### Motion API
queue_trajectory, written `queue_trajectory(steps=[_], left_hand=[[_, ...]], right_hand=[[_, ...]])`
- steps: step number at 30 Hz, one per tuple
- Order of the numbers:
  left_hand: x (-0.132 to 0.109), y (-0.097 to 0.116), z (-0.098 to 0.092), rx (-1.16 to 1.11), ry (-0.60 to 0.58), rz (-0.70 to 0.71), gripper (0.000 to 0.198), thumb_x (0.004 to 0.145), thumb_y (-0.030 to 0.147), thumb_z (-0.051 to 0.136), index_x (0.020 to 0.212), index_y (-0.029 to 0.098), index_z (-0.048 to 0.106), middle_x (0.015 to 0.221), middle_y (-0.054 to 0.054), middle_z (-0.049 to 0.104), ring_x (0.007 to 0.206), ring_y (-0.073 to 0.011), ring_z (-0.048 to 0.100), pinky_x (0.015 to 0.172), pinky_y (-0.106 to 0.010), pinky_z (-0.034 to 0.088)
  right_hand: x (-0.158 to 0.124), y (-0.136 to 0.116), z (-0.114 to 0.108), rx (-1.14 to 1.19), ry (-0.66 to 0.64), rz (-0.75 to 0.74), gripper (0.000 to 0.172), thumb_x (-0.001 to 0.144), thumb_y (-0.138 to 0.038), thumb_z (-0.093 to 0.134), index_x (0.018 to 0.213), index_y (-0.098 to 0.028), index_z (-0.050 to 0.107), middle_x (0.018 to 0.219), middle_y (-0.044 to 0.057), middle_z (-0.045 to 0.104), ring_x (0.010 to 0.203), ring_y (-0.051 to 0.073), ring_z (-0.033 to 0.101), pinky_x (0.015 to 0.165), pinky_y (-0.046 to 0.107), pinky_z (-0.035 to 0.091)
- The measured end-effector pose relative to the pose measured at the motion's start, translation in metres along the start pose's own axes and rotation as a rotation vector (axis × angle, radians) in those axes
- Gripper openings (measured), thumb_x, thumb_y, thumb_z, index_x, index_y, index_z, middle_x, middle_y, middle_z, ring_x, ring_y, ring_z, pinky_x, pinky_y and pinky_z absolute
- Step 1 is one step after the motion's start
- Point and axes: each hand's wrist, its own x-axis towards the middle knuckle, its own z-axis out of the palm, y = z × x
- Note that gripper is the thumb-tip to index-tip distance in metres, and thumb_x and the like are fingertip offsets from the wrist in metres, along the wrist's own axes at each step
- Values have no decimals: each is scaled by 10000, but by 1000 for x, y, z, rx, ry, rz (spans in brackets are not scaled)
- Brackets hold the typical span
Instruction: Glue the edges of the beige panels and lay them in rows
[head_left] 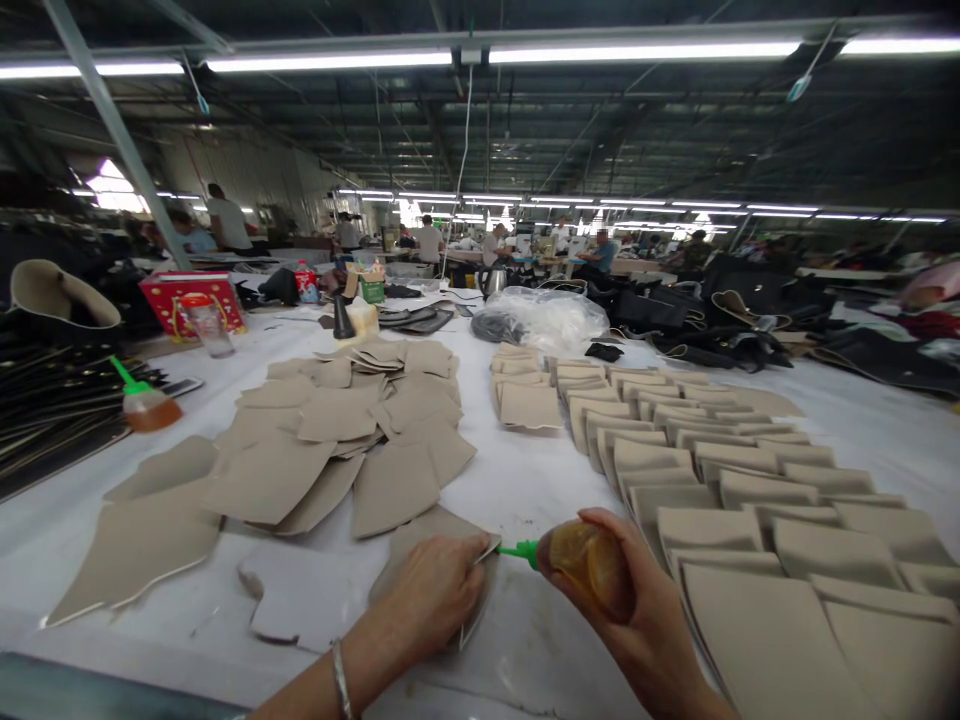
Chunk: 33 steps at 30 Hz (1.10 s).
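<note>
My right hand is wrapped round a squeeze bottle of amber liquid, tilted sideways. Its green nozzle points left, and the tip meets the edge of a beige sheet piece. Fingers of my left hand are closed on that piece near its right edge and partly hide it. Left of this hand, a pale cut piece with a dark edge lies on the white table cover. Loose beige pieces are heaped just beyond.
Folded beige pieces stand in overlapping rows at right. A second green-tipped bottle is at left, near a clear cup and a red box. A plastic bag and dark goods lie farther back, with people working beyond.
</note>
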Motion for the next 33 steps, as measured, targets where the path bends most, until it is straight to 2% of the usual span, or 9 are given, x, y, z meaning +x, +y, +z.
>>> queue_trajectory(steps=[4, 10, 18, 24, 30, 33], left_hand=[[-1, 0, 4, 36, 15, 12, 410, 860, 221, 366, 1193, 289, 595, 1008, -81, 710, 940, -276, 658, 798, -365, 478], [-1, 5, 4, 92, 4, 5, 364, 850, 198, 354, 1096, 249, 618, 896, -81, 715, 863, -262, 670, 734, -333, 474], [-3, 5, 6, 82, -7, 11, 396, 876, 223, 337, 1194, 252, 572, 955, -87, 712, 911, -265, 664, 773, -349, 474], [-3, 4, 6, 110, -36, 12, 427, 884, 234, 319, 1262, 245, 518, 943, -96, 703, 898, -267, 658, 769, -352, 474], [-5, 1, 2, 99, -71, 30, 435, 902, 264, 302, 1294, 257, 492, 993, -94, 698, 917, -256, 653, 783, -340, 467], [-7, 2, 1, 71, -59, 41, 438, 909, 273, 294, 1299, 249, 492, 1034, -95, 692, 949, -258, 646, 805, -347, 465]], right_hand=[[1, 2, -2, 10, 12, 0, 455, 804, -394, 714, 1178, -281, 481, 1108, 34, 570, 976, 244, 566, 889, 337, 445], [0, 5, -4, 22, -14, 6, 457, 810, -407, 709, 1181, -286, 472, 1087, 25, 562, 939, 226, 568, 861, 318, 449], [0, 10, -3, 60, 17, 81, 459, 808, -420, 712, 1173, -273, 475, 1103, 30, 546, 971, 245, 539, 886, 350, 413], [-5, 12, -8, 148, -81, 147, 466, 818, -441, 692, 1177, -259, 458, 1020, 23, 558, 869, 222, 560, 772, 302, 447], [-1, 13, -8, 182, -58, 187, 463, 808, -453, 699, 1156, -256, 465, 984, 6, 556, 835, 204, 551, 759, 278, 453], [-4, 11, -8, 228, -134, 228, 465, 810, -455, 692, 1157, -254, 458, 972, 7, 562, 841, 212, 552, 725, 275, 453]])
